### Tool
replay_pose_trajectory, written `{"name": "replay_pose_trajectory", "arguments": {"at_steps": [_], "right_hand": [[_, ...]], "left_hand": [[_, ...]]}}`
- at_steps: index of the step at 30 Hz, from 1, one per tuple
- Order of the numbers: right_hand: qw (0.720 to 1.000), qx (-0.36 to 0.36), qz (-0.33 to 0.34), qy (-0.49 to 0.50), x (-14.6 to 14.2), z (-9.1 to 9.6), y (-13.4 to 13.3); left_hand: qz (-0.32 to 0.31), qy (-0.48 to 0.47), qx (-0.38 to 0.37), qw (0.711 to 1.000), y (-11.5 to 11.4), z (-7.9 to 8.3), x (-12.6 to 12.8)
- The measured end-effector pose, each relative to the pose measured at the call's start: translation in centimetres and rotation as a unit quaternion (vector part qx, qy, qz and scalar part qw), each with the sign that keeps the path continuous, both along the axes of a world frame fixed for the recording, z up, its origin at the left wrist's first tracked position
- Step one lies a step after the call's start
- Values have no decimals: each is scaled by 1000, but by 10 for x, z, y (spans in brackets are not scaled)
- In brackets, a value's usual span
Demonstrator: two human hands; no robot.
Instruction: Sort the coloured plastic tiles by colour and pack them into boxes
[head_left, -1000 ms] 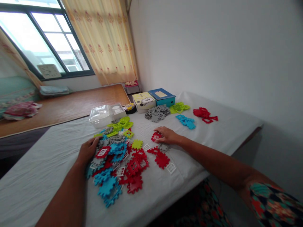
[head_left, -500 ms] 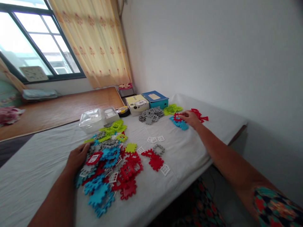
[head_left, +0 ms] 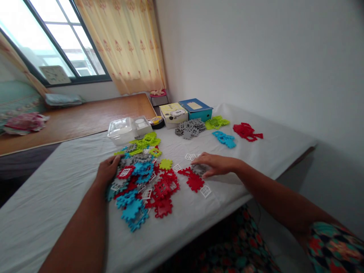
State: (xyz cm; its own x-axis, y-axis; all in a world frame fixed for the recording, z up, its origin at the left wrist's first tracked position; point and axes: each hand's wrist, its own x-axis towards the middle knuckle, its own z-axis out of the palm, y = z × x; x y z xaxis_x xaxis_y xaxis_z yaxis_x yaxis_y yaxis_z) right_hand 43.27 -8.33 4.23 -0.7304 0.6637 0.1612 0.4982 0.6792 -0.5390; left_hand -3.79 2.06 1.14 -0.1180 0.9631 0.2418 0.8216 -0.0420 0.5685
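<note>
The notched pieces heaped to the left look to me like smooth plastic, lightly shiny. Beneath them a matt, wrinkled white cloth covers the bench. On the far side the clear tub is glossy see-through plastic, while the cream box and blue box seem to be printed card. The wall is smooth and matt.

Along the far edge of the counter stand a clear plastic container, a black-sided round tin or tape roll, a yellow printed box and a blue box. Beyond, a pale blue pillow and a pink cloth bundle lie on a brown-topped bed. A square clock stands before the window, beside a patterned yellow curtain.
</note>
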Motion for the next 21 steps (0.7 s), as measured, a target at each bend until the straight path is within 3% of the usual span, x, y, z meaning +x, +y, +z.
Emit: {"name": "replay_pose_trajectory", "arguments": {"at_steps": [4,8,14,18,21], "right_hand": [[1000,-10,-17,-4,-10,-5,-2],[996,-69,-58,22,-2,-2,6],[960,-160,-224,53,33,-2,58],[941,-109,-306,98,39,7,107],[940,-61,-308,130,29,20,127]], "left_hand": [[-2,-1,1,1000,2,-2,-3],[-2,-17,4,1000,3,-3,-4],[-11,-17,4,1000,1,0,-1],[-14,-21,4,1000,-1,3,1],[-8,-20,8,1000,-2,4,1]]}}
